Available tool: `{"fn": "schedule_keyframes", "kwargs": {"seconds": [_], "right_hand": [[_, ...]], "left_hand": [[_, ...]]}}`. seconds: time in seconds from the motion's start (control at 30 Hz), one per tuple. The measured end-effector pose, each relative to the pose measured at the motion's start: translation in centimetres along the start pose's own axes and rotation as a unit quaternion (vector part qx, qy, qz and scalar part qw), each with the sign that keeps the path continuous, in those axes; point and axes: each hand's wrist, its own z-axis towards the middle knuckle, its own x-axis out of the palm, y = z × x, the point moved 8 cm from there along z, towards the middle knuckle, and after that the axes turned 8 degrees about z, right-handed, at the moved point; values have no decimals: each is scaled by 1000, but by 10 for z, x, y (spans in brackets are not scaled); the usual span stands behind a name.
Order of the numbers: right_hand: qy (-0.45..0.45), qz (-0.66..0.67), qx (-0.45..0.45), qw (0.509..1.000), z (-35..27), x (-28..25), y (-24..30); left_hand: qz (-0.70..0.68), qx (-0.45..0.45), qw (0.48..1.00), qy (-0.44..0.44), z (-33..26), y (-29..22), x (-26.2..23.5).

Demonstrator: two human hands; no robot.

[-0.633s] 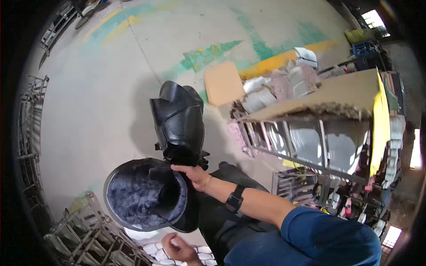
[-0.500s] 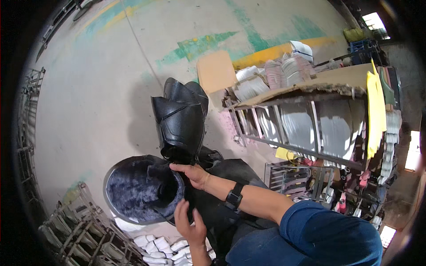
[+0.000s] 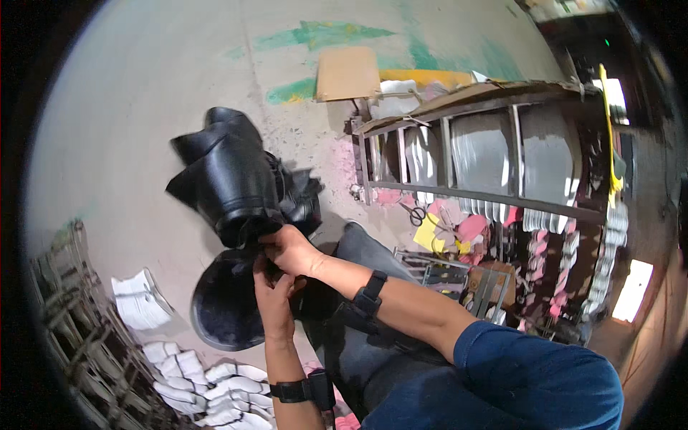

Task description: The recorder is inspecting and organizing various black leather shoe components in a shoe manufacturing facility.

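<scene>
A stack of black, glossy leather shoe uppers [image 3: 233,172] stands out ahead of me, its narrow end toward my hands. My right hand [image 3: 292,251] is closed at that narrow end, fingers curled round the edge of the leather. Just below, my left hand [image 3: 274,304] has its fingers bent together in a pinch; what lies between them is hidden. Under and left of the hands is a round, dark, plush-covered thing [image 3: 226,301], partly shaded. More black leather pieces [image 3: 301,197] hang behind the stack.
On the right, a metal rack [image 3: 480,195] holds stacked white sheets, with a tan board [image 3: 347,74] at its far corner. Scissors [image 3: 414,213] lie near yellow and pink scraps. White bundles [image 3: 208,383] lie at lower left, beside another metal rack [image 3: 79,322].
My left hand has risen from apart to join the right at the leather's end, fingers closing. The uppers have swung left and tilted. The view has shifted.
</scene>
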Motion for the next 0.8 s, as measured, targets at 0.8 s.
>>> {"fn": "schedule_keyframes", "kwargs": {"seconds": [0.8], "right_hand": [[377, -320, -50, 868, -37, -130, -445]], "left_hand": [[495, 141, 836, -190, 114, 454, 11]]}}
